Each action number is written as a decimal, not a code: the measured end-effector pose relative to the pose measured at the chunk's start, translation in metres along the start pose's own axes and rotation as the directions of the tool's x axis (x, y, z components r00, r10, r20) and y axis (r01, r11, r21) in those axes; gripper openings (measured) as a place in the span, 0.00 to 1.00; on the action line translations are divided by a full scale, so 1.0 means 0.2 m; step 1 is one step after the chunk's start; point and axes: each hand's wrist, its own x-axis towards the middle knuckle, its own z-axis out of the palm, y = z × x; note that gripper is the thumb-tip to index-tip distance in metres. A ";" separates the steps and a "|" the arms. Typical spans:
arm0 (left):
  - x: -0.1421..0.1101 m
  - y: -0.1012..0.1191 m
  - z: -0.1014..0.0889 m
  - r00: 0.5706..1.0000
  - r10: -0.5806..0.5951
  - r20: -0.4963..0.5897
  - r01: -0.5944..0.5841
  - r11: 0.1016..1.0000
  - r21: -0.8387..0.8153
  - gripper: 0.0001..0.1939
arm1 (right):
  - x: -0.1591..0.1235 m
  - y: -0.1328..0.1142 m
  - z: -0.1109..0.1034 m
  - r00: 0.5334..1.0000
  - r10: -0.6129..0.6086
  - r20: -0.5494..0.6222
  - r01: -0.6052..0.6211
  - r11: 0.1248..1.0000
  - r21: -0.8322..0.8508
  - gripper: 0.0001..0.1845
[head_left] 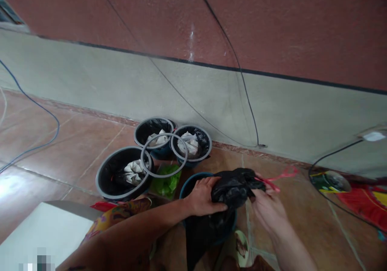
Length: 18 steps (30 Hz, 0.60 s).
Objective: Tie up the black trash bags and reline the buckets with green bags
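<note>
My left hand [202, 196] is closed on the left side of a bunched black garbage bag [236, 188]. My right hand [267, 206] grips the bag's right end, where a red drawstring [279, 177] sticks out past the fingers. Beneath the bag stands a blue bin [183, 188], its opening largely covered by the bag and my left hand. A dark flap of the bag hangs down over the bin's near side.
Three lined bins, a large one [101, 170], a back one [137, 134] and a right one [208, 152], hold crumpled white material. A grey ring [164, 176] lies across them. Green packaging [166, 184] sits between. Cables [313, 182] and a red bag [363, 202] lie right.
</note>
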 end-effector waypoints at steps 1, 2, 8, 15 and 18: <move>0.01 0.02 -0.01 0.999 0.017 -0.030 -0.016 1.000 0.025 0.46 | 0.01 -0.06 -0.02 0.999 -0.019 -0.027 0.020 0.998 0.062 0.17; 0.02 0.04 -0.02 0.998 0.033 -0.062 -0.031 0.999 0.036 0.45 | 0.02 -0.13 -0.03 0.999 -0.037 -0.019 0.038 0.994 0.103 0.17; 0.10 0.06 -0.09 0.980 0.067 -0.189 -0.064 0.998 0.022 0.44 | 0.24 -0.50 -0.04 0.972 -0.231 0.041 0.218 0.953 0.211 0.14; 0.17 -0.01 -0.04 0.973 -0.150 -0.177 0.164 0.984 0.070 0.40 | 0.64 -0.29 0.15 0.980 -0.193 0.043 0.186 0.973 0.137 0.15; 0.17 -0.04 -0.03 0.972 -0.196 -0.127 0.210 0.972 0.106 0.39 | 0.80 -0.03 0.24 0.987 -0.130 0.094 0.127 0.991 0.039 0.11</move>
